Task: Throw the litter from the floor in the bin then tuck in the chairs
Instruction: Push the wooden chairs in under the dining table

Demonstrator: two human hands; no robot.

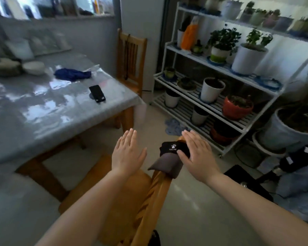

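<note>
The person stands behind a wooden chair at the near corner of the table. Both hands are flat and spread, gripping nothing. The left hand hovers over the seat. The right hand lies over a dark cloth draped on the top rail of the chair back; whether the palm presses on it cannot be told.

The chair stands out from the table, its seat beside the near table leg and only partly under the top. Its back rail runs from the near bottom edge of the view toward the far right, so the seat faces left, toward the table. A second chair stands at the table's far end, close in.

The likely trouble is a push made with open palms. The cloth could slide along the rail and drop to the floor, or the hand could slip off it. A push from one end of the back would probably swing the chair, and a front leg might catch the table leg. No litter shows on the visible floor, and no bin is in view.
</note>
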